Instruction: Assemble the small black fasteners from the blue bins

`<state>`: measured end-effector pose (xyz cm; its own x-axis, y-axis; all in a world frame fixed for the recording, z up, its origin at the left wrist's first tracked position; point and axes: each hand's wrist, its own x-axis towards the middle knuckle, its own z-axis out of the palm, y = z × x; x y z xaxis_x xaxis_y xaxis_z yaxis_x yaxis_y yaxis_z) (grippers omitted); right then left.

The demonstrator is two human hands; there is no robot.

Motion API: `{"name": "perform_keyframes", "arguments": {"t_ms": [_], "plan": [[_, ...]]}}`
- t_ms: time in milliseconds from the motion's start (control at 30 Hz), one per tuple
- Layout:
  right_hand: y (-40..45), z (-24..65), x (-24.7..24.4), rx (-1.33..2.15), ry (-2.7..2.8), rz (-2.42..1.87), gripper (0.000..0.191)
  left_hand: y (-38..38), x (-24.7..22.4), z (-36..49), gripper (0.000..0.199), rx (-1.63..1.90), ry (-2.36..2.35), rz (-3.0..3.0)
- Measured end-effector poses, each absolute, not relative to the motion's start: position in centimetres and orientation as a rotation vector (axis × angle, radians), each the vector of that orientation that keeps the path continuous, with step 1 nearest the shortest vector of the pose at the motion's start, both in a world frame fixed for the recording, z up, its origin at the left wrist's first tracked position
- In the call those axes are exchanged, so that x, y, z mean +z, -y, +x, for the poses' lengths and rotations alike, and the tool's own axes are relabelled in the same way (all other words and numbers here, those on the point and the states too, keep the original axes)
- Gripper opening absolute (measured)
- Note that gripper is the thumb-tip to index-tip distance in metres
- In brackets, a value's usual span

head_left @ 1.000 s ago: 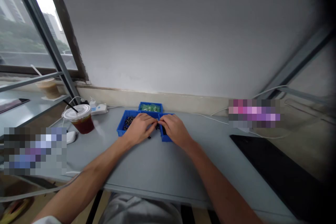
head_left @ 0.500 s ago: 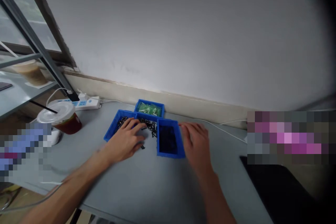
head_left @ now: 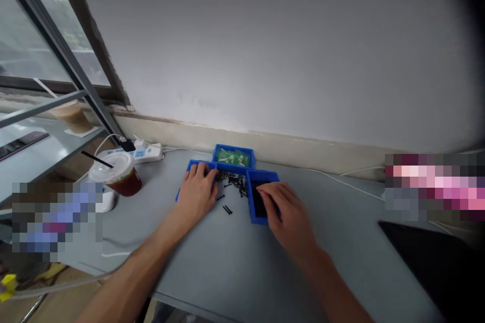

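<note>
My left hand (head_left: 197, 187) reaches over the left blue bin (head_left: 182, 181), covering most of it. Its fingers bend down inside the rim, so their tips are hidden. My right hand (head_left: 286, 207) is above the right blue bin (head_left: 261, 219), thumb and fingertips pinched together over the dark contents (head_left: 259, 207). Whatever the pinch holds is too small to make out. Between the two bins lies a pile of small black screws (head_left: 237, 181). A few loose screws (head_left: 227, 209) lie nearer to me on the grey table (head_left: 227, 262).
Behind sits a third blue bin (head_left: 233, 157) with green-looking packets. To the left stand a lidded drink cup (head_left: 125, 179) with a black straw and a white power strip (head_left: 149, 153). A black flat object (head_left: 424, 257) lies at right; cables run along the wall.
My right hand has moved from beside the right bin to over it, fingers now pinched. My left hand has moved from the screw pile into the left bin. The view has shifted left.
</note>
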<state>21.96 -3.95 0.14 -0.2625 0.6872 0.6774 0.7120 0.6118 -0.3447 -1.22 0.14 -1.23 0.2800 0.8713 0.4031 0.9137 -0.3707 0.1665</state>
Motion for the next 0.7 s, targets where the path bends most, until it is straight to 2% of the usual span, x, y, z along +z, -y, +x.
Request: {"name": "perform_keyframes", "arguments": {"t_ms": [133, 233, 333, 500, 700], "plan": [[2.2, 19.1, -0.1, 0.025, 2.306, -1.158, 0.026, -0.6, -1.7, -1.0, 0.023, -0.563, 1.820, -2.472], [0.5, 16.7, 0.1, -0.039, 2.579, -1.221, 0.021, -0.6, -1.1, -0.8, 0.024, -0.463, 1.920, -2.467], [-0.8, 14.9, 0.2, -0.113, 2.772, -1.245, 0.026, -0.4, -0.4, -0.8, 0.027, -0.442, 1.957, -2.448], [-2.3, 13.6, -0.4, -0.172, 2.817, -1.444, 0.035, -0.4, 0.1, -1.1, 0.029, -0.469, 1.931, -2.418], [-2.8, 13.7, -1.2, -0.107, 2.842, -1.459, 0.036, -0.7, -0.2, -1.3, 0.031, -0.395, 1.906, -2.446]]}}
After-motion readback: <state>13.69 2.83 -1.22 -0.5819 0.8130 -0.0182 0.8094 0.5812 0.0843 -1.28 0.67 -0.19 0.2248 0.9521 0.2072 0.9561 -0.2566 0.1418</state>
